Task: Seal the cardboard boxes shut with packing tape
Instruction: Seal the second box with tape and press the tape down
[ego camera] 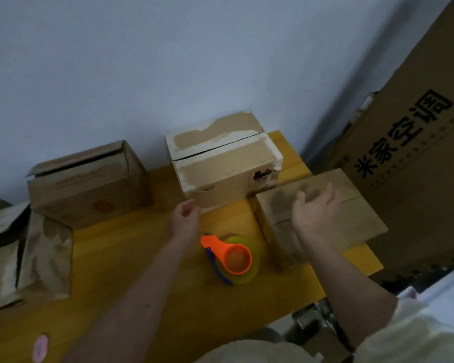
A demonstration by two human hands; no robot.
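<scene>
A: See the orange plastic tape holder with the yellow-green roll (230, 259)? It lies flat on the yellow wooden table (131, 258), in the middle.

B: Are the hands holding anything?

A: No. The left hand (185, 217) is loosely curled and empty, just at the tape holder's eleven o'clock. The right hand (313, 209) is spread wide over the brown box (323, 213) at three o'clock.

B: Is the tape holder heavy?

A: It looks light and hard. I'd grab the orange handle, not the slippery roll.

B: And the pale cardboard box with torn paper (224, 159) at twelve o'clock?

A: Its flaps aren't taped. It looks stiff and light. It says "ORICO", I think. The huge brown carton (417, 142) at two o'clock says "米家空调".
</scene>
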